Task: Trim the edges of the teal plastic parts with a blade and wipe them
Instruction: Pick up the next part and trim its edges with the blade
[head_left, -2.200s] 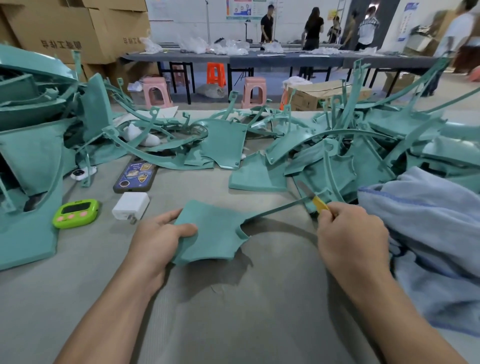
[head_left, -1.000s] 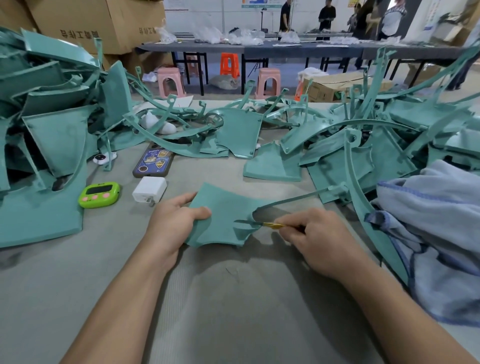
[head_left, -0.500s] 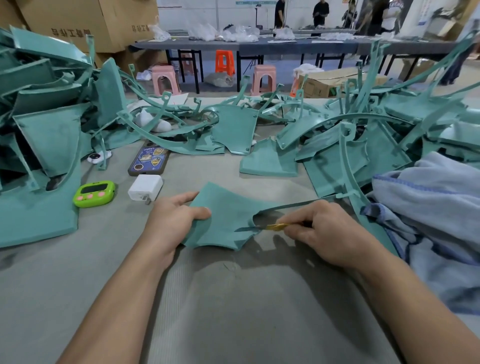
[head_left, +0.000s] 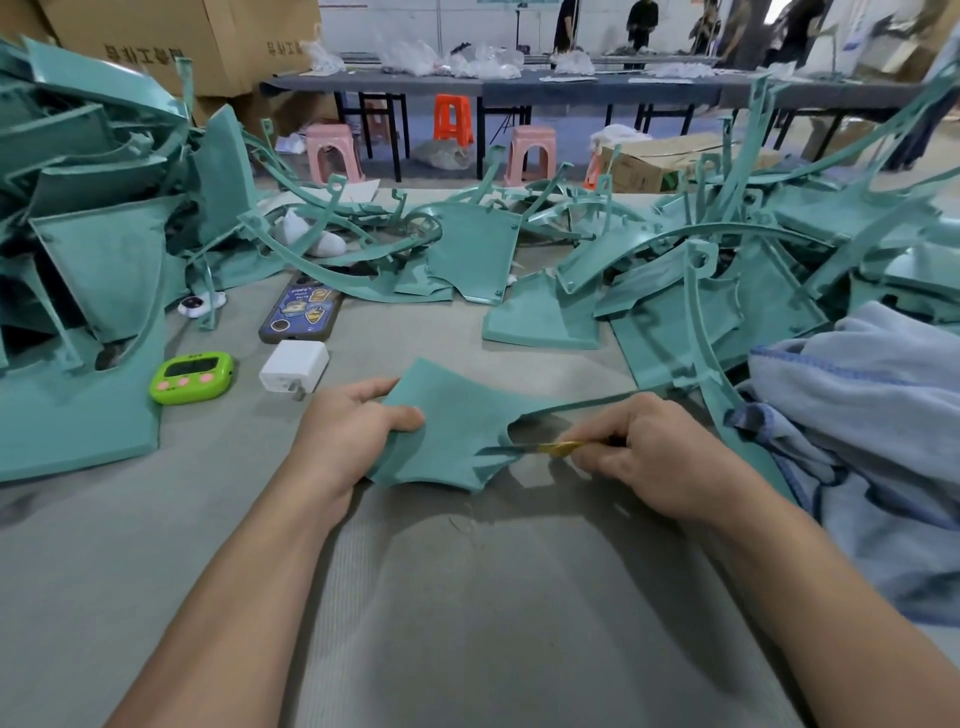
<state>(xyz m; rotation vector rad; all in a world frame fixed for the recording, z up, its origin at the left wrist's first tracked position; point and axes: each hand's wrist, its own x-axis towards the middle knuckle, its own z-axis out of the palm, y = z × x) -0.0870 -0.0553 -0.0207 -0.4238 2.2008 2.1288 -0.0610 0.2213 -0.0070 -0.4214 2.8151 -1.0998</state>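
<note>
A teal plastic part (head_left: 457, 431) with a thin arm running off to the right lies on the grey table cover (head_left: 467, 597) in front of me. My left hand (head_left: 348, 436) grips its left edge, thumb on top. My right hand (head_left: 654, 457) pinches a small blade with a yellow handle (head_left: 558, 448). The blade tip lies against the part's notched right edge. A blue-grey cloth (head_left: 872, 431) is heaped at the right.
Teal parts are piled at the left (head_left: 93, 249) and across the back right (head_left: 727, 270). A green timer (head_left: 191, 377), a white charger (head_left: 294, 367) and a phone (head_left: 301, 312) lie left of the part. People stand at far tables.
My right hand moved the blade from the far end of the thin arm down to the notch at the part's right edge. My left hand kept its grip.
</note>
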